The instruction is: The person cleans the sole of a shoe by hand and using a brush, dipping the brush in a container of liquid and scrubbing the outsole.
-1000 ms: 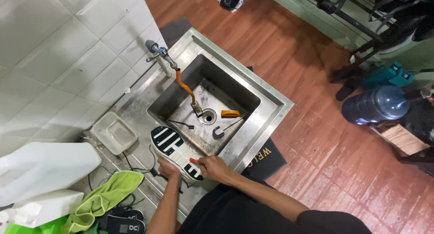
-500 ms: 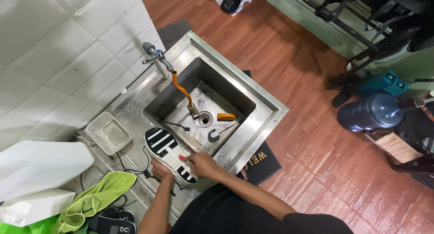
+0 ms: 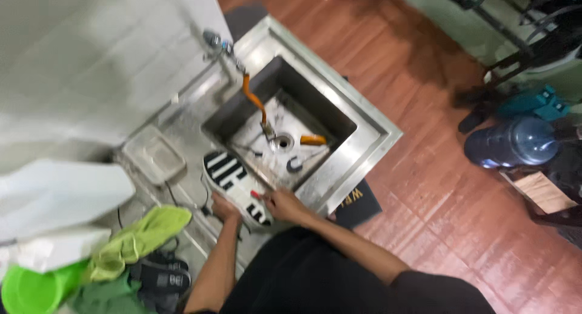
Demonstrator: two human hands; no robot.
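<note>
At steel sink [image 3: 370, 123] rim, hands (both) gripping striped shoe [image 3: 233, 183]

even indoor light, heavy motion blur.
tiled wall [image 3: 91, 65] washed out and smeared; sink [image 3: 285, 120] basin shadowed; soft sheen on wooden floor [image 3: 436, 186].

One shoe [image 3: 233, 186], one steel sink [image 3: 364, 117], one water jug [image 3: 512, 143], two hands.

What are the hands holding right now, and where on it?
Both hands grip the black-and-white shoe at its near end: left hand underneath, right hand on the side.
</note>
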